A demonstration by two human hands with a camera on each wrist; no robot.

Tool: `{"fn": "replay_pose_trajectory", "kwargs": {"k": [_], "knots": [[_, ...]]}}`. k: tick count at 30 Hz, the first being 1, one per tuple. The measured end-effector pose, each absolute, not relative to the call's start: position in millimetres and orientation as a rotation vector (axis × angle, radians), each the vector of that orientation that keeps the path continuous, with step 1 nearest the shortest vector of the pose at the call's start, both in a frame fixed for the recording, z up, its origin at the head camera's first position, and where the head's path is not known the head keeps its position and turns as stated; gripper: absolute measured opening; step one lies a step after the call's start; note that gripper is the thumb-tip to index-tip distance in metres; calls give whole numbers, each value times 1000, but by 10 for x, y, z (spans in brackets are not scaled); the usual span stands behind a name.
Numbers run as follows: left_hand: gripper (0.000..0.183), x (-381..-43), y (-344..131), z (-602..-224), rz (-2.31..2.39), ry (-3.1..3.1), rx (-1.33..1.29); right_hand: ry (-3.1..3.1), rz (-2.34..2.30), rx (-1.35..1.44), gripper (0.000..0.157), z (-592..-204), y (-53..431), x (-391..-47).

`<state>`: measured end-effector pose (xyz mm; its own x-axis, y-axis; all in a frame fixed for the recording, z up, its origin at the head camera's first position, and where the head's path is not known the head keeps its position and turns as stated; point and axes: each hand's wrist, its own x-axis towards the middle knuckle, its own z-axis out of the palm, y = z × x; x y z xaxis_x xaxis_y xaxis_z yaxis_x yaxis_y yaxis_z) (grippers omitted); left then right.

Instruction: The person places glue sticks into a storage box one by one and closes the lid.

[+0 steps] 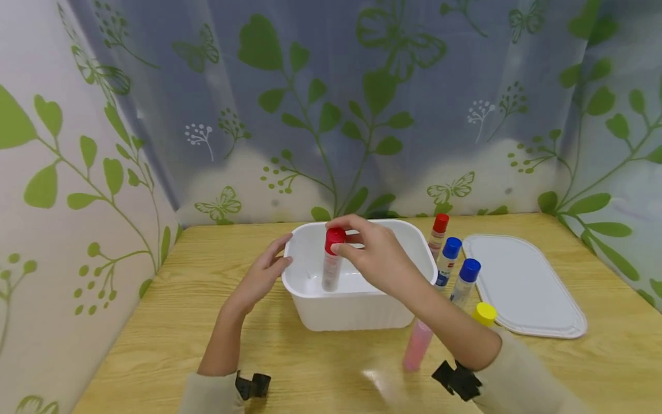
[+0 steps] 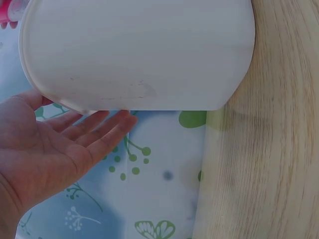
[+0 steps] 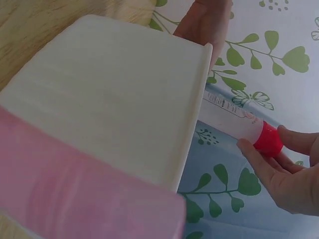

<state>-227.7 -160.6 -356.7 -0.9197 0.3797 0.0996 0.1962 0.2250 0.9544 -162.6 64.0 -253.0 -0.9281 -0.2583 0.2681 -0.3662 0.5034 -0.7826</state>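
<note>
My right hand (image 1: pixel 380 256) pinches the red cap of a slim clear bottle (image 1: pixel 331 271) with a pale label. The bottle stands upright within the opening of a white plastic tub (image 1: pixel 357 312); in the right wrist view its lower end is hidden behind the tub's rim. At the tub's left side, my left hand (image 1: pixel 261 282) touches the rim with thumb and extended fingers. The left wrist view has this palm (image 2: pixel 55 149) turned up, fingertips along the tub's edge.
Right of the tub stand another red-capped bottle (image 1: pixel 438 230), two blue-capped bottles (image 1: pixel 447 261), a yellow-capped one (image 1: pixel 484 314) and a pink bottle (image 1: pixel 416 347) near my right forearm. A white lid (image 1: pixel 527 287) lies flat farther right. A patterned curtain (image 1: pixel 331 115) hangs behind the wooden table (image 1: pixel 217 259).
</note>
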Motion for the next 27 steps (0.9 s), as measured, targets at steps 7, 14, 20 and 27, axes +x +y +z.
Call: {"fn": "replay_pose_trajectory", "kwargs": {"k": [7,14,20,27], "knots": [[52,-2254,-1621,-3550,1789,2317,550,-2698,1390,655,28,-2425,701,-1733],[52,-2253,-1627,-3558,1798,2303,540,-2786,1431,800,27,-2301,663,-1915],[52,-2268,-1603,-3560,1810,2288,572,-2887,1499,844,31,-2317,654,-2083],[50,-2239,-1582,-3542,1808,2325,540,-2947,1543,977,33,-2532,742,-2251]]}}
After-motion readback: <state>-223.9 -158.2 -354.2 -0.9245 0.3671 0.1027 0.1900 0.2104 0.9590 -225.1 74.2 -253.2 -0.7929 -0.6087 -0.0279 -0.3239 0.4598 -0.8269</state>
